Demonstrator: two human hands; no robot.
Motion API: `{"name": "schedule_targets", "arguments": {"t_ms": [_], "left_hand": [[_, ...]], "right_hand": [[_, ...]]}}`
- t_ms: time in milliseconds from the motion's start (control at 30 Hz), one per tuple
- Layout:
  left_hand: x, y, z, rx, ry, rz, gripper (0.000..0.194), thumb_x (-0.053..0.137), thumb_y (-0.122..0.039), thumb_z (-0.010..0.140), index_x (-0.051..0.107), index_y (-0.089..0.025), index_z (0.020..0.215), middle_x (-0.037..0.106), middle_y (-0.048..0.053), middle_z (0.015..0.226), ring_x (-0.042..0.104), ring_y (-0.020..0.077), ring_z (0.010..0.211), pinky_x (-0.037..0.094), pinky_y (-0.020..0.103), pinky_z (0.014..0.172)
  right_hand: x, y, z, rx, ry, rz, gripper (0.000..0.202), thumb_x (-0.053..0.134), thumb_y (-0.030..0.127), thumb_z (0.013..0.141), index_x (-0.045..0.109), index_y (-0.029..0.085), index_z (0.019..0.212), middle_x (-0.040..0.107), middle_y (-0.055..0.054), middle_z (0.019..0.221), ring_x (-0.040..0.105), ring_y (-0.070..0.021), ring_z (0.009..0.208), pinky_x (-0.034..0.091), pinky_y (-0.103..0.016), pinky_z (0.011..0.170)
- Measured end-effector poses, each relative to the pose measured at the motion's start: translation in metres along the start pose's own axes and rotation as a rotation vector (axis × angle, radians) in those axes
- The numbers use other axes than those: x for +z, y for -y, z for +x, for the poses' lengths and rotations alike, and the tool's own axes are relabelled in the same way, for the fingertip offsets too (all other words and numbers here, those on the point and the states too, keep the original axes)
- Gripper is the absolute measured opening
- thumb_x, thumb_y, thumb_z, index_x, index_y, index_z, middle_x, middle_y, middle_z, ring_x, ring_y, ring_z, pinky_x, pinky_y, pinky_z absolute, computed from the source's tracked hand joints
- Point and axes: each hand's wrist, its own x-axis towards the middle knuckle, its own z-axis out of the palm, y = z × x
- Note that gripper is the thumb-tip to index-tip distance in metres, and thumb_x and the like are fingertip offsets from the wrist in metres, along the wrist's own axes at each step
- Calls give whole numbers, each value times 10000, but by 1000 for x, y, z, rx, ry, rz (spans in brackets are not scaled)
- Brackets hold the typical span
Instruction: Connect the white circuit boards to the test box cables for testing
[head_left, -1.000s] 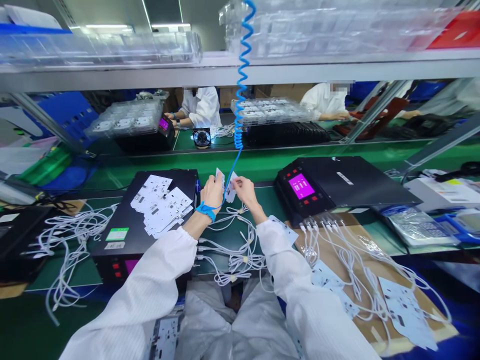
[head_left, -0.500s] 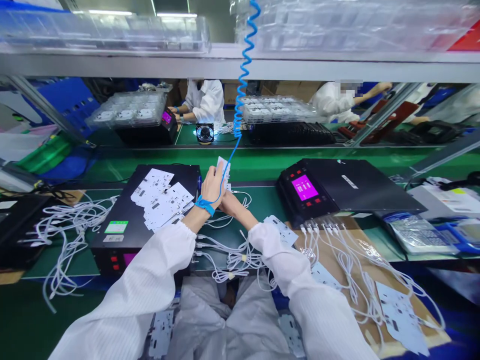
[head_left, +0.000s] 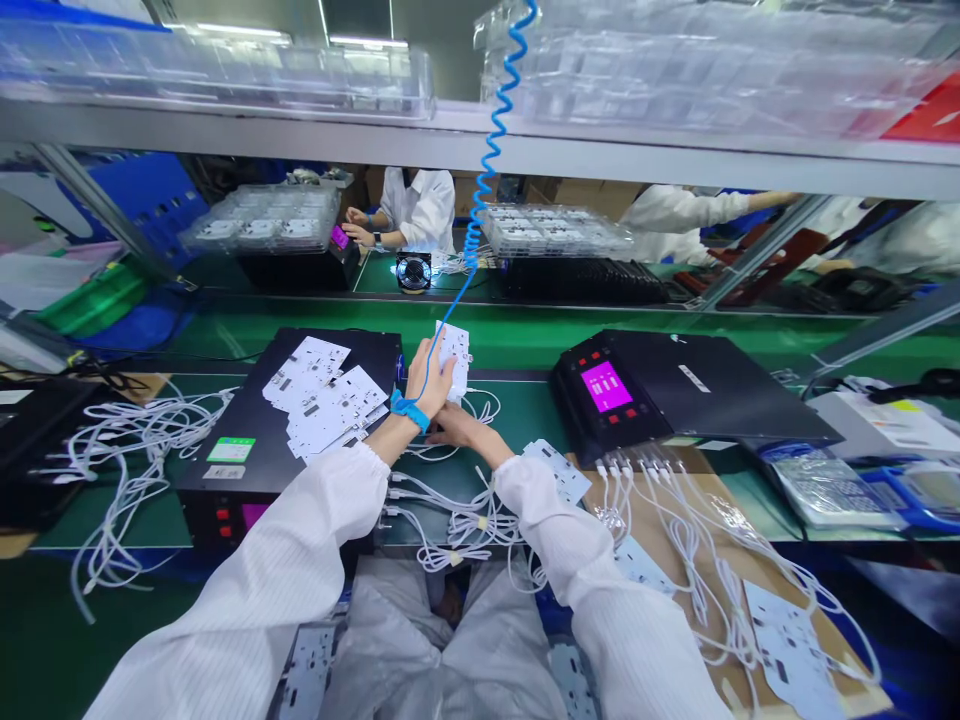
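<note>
A white circuit board [head_left: 456, 350] stands tilted above the green bench, with my left hand [head_left: 427, 382] closed on its left side and the thumb across its face. A blue wrist strap [head_left: 409, 410] circles my left wrist, and a blue coiled cord runs up from it. Just below, my right hand [head_left: 456, 426] is close under the left one with curled fingers. Those fingertips are partly covered, so what they hold cannot be made out. A white cable [head_left: 487, 402] loops beside the board's lower edge.
Several white boards [head_left: 330, 400] lie on a black box [head_left: 262, 350] at left. To the right stands a black tester [head_left: 675, 380] with a magenta screen and cables. Bundled white cables [head_left: 472, 525] lie before me. A shelf [head_left: 300, 135] crosses above; co-workers sit beyond.
The board in my left hand has turned so more of its face shows. My right hand has shifted slightly left and down under the left hand. The camera view has tilted a little.
</note>
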Motion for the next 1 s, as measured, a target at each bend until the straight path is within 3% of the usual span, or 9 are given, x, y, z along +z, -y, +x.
{"name": "schedule_targets", "arguments": {"t_ms": [200,333,467,633,800,1000], "left_hand": [[0,3,3,-26,-9,-33,492,581,-202,951,544,-137,1437,641,178,1377,552,326,1379,400,505,1229],[-3,1,2,-29,-7,-60,521,568,-177,936,526,-131,1454,618,188,1432,545,333,1397,411,509,1223],[-8,-3,3,-54,-31,-125,674,558,-156,917,392,-199,1568,577,148,1506,568,317,1374,450,483,1192],[-5,-2,7,-141,-51,-242,668,589,-130,881,447,-160,1533,622,160,1444,619,300,1303,480,461,1164],[0,1,6,-157,-19,-298,629,640,-186,869,515,-162,1484,688,152,1328,670,290,1197,528,470,1106],[-2,-2,5,-180,28,-360,634,703,-274,865,544,-169,1470,675,155,1354,659,298,1221,542,474,1088]], "right_hand": [[-2,2,6,17,36,102,284,951,156,643,798,192,879,771,-88,920,653,-292,1075,481,-360,968],[-2,3,2,25,-60,247,202,851,22,660,749,181,729,751,-73,816,671,-266,1015,476,-362,984],[-11,-9,-22,84,-297,473,72,780,225,818,733,171,825,753,-73,882,696,-218,910,519,-351,913],[-27,-21,-70,235,-686,737,480,621,597,912,680,156,1092,731,-105,999,701,-190,777,553,-332,725],[-44,-2,-94,352,-1026,989,497,745,591,811,711,162,1060,726,-78,947,575,-120,645,500,-295,642],[-54,18,-95,407,-1086,1093,494,789,589,732,736,147,947,709,-69,866,549,-118,647,431,-258,566]]}}
